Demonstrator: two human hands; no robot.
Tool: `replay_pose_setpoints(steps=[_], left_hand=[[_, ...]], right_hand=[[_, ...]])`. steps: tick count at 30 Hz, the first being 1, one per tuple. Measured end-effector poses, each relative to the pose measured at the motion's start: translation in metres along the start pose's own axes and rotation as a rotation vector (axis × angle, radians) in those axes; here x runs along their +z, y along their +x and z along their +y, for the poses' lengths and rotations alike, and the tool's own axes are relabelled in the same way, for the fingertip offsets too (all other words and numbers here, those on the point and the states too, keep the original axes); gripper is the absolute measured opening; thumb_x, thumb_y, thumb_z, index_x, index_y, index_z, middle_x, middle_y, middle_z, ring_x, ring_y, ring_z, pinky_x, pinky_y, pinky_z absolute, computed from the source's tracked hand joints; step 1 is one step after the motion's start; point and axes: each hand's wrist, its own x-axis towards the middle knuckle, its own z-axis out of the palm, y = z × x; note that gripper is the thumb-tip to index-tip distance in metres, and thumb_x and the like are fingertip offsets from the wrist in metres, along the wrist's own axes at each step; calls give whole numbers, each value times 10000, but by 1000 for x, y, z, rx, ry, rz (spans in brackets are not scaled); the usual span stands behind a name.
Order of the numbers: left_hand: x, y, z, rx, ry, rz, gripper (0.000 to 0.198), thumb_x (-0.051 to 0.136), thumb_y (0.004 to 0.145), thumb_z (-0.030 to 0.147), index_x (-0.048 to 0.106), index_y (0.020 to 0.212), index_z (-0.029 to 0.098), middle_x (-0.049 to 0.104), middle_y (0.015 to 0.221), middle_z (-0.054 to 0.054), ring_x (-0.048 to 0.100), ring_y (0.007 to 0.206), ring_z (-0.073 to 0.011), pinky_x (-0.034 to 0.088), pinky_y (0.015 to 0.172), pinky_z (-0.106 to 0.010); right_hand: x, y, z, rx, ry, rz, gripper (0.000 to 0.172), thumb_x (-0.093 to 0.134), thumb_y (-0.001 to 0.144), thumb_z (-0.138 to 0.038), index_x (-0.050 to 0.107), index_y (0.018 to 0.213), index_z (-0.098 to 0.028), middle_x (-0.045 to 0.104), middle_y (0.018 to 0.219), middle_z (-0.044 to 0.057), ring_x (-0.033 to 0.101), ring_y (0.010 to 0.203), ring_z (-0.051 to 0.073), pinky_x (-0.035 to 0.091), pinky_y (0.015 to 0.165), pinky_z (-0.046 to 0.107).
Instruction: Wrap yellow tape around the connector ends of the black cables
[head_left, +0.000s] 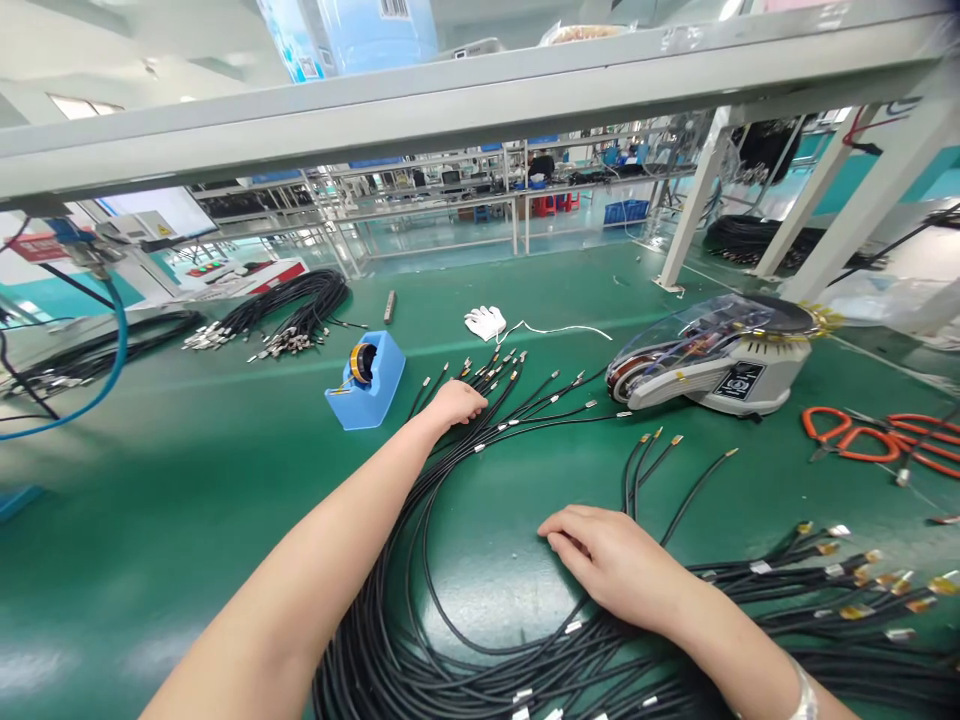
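My left hand (459, 402) reaches forward with its fingers curled round black cables (499, 425) near their ends. Those ends fan out beyond the fingers and carry small silvery and yellowish tips. My right hand (611, 560) is nearer to me, above the looped part of the cable bundle (480, 655). Its fingers stretch leftward, loosely bent, with the thumb a little apart and nothing visible between them. A few cable ends with yellowish tips (660, 440) stick out past this hand. The surface under its palm is hidden.
A blue tape dispenser (379, 385) stands left of my left hand. Behind lie a white glove (486, 322) and more cable coils (300, 300). At right are a grey round tape machine (720, 360), orange-handled cutters (870, 440) and more cable ends (862, 585). A shelf beam (480, 100) crosses overhead.
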Motion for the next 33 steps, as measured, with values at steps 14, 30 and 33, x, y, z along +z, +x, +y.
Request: replay_pose_setpoints(steps=[14, 30, 33], left_hand=[[0, -68, -44, 155, 94, 94, 224, 588, 899, 325, 613, 1025, 142, 635, 1019, -55, 622, 891, -180, 532, 790, -377], [-1, -65, -72, 211, -36, 392, 227, 560, 905, 302, 598, 1078, 160, 605, 1049, -63, 590, 937, -192, 497, 841, -398], [-2, -84, -62, 217, 103, 423, 132, 564, 862, 278, 658, 862, 185, 592, 1033, -71, 515, 1068, -239, 390, 971, -409]], right_hand=[[0, -1, 1, 2, -6, 1, 275, 429, 942, -202, 682, 1050, -193, 701, 1011, 52, 644, 946, 208, 474, 855, 326], [1, -4, 3, -24, -15, 14, 294, 412, 944, -216, 685, 1050, -198, 704, 1020, 57, 647, 942, 201, 483, 858, 331], [1, -4, 3, -23, -21, 14, 291, 412, 947, -224, 683, 1052, -199, 702, 1027, 57, 645, 945, 201, 484, 859, 334]])
